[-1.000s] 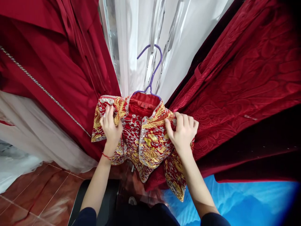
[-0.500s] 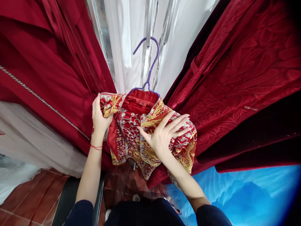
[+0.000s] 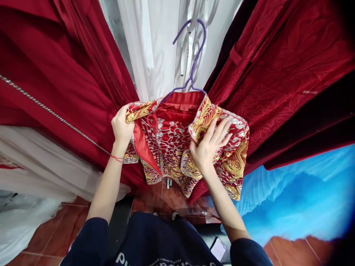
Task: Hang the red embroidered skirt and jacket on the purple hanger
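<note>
Gripping the left shoulder of a red jacket [image 3: 173,138] embroidered in gold and silver, my left hand [image 3: 122,127] is closed around the cloth. My right hand [image 3: 209,146] lies on the opposite front panel, fingers extended and slightly spread, not clenched. A second ago the left panel lay flatter; now it is pulled back, baring red lining [image 3: 145,149], so the front seems more open. The jacket hangs from a purple hanger [image 3: 194,66], deep-red fabric [image 3: 83,70] behind.

Light moderate | white drapes [image 3: 162,55] bright | 2 right corners black | wide-angle stretch toward edges
</note>
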`<state>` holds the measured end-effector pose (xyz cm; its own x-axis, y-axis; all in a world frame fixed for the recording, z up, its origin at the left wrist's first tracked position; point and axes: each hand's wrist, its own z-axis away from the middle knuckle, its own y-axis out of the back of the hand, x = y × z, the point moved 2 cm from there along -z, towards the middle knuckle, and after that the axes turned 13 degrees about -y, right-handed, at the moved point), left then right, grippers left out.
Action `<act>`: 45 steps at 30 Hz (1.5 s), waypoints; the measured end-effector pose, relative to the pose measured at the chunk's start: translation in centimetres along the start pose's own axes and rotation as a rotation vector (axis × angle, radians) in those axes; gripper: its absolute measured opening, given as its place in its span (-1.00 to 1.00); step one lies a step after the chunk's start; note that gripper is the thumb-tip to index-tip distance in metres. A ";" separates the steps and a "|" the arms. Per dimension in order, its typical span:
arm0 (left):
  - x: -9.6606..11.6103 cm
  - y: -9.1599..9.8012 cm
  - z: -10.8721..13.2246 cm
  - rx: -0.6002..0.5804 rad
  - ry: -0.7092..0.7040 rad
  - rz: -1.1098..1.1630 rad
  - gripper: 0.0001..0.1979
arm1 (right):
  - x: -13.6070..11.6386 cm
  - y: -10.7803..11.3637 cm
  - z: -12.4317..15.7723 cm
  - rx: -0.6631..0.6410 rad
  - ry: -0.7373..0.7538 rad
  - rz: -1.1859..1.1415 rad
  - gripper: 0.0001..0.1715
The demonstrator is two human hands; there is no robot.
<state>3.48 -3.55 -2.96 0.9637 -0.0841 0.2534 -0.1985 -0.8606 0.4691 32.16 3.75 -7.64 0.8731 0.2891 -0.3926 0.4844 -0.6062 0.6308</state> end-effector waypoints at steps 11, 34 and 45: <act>1.1 1.4 -0.1 -0.048 0.074 0.029 -0.57 | 4.0 1.2 -4.2 0.060 0.014 -0.092 0.03; 3.3 3.3 0.9 -0.012 0.176 -0.080 -0.61 | 4.8 0.8 -6.5 -0.043 0.179 -0.081 -0.13; 3.0 3.6 0.8 -0.076 0.173 -0.093 -0.53 | 5.1 2.5 -6.1 -0.034 0.118 -0.164 -0.07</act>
<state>5.77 -7.27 -1.17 0.9349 0.0866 0.3443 -0.1297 -0.8195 0.5583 38.15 8.21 -4.03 0.7817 0.4681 -0.4121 0.6206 -0.5190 0.5878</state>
